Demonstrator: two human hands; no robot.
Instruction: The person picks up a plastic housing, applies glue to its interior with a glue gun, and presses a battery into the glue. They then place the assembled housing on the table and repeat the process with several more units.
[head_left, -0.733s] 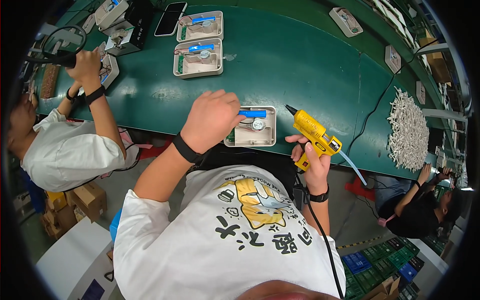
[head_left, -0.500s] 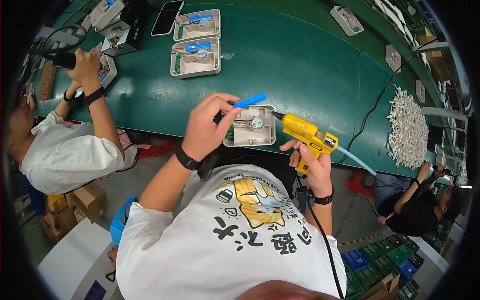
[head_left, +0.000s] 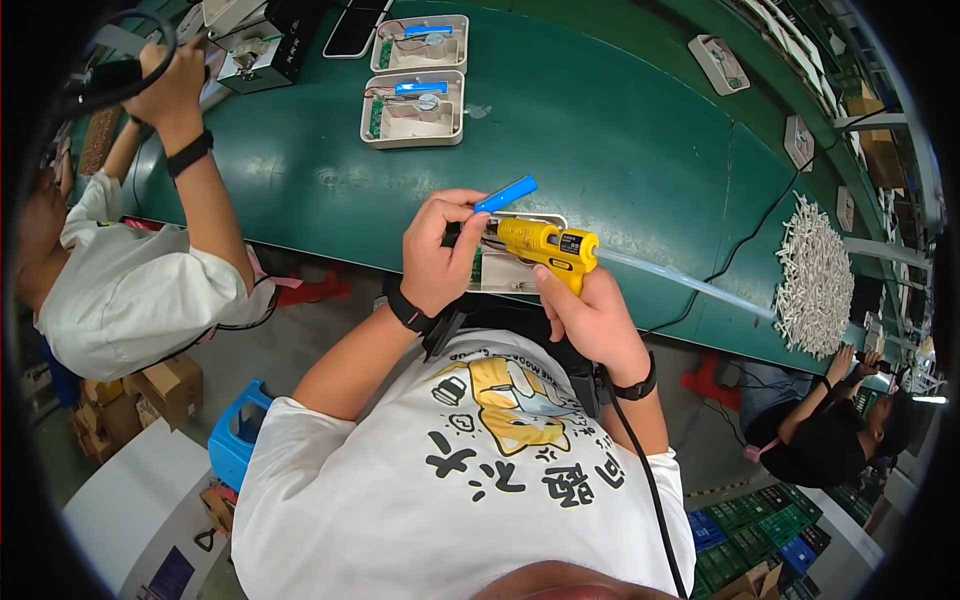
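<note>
My left hand [head_left: 440,245] pinches one end of a blue cylindrical battery [head_left: 507,194], which tilts up to the right above a small off-white plastic housing [head_left: 497,275]. In my right hand [head_left: 592,315] is a yellow hot glue gun [head_left: 545,245], its nozzle end pointing left, close to my left fingers. A clear glue stick [head_left: 690,285] sticks out of the gun's back toward the right. The gun and my hands cover most of the housing, so its inside hardly shows.
Two off-white housings [head_left: 412,128] with blue batteries and green boards stand further back on the green table [head_left: 600,130]. A phone [head_left: 355,28] lies beside them. White glue-stick-like pieces [head_left: 815,275] form a pile at right. Co-workers sit on both sides; a black cable [head_left: 745,235] crosses the table.
The glue gun has moved left across the housing, its nozzle now by my left fingers. My left hand still holds the battery, slightly further right in view. The whole view has shifted a little.
</note>
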